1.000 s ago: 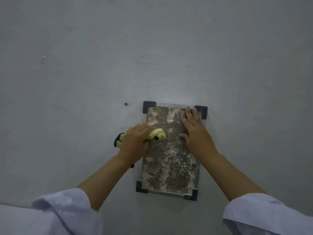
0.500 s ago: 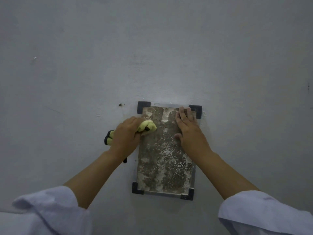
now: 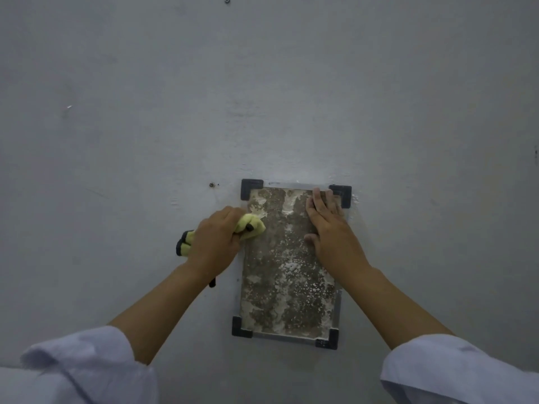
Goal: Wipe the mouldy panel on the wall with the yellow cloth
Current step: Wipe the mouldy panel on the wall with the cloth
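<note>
The mouldy panel (image 3: 284, 275) is a brown, white-speckled rectangle fixed to the grey wall by a metal frame with black corner brackets. My left hand (image 3: 217, 240) is shut on a bunched yellow cloth (image 3: 250, 225) with black trim. The cloth presses against the panel's upper left edge, and its other end sticks out to the left of my fist. My right hand (image 3: 329, 228) lies flat on the panel's upper right part, fingers together, reaching the top right bracket.
The grey wall (image 3: 262, 97) fills the view. A small screw (image 3: 212, 185) sits left of the panel's top corner, another screw (image 3: 227, 0) near the top edge. White sleeves (image 3: 87, 368) cover both forearms at the bottom.
My left hand with the cloth has slid up the panel's left side, from mid-height toward the upper left corner. My right hand stays flat on the upper right.
</note>
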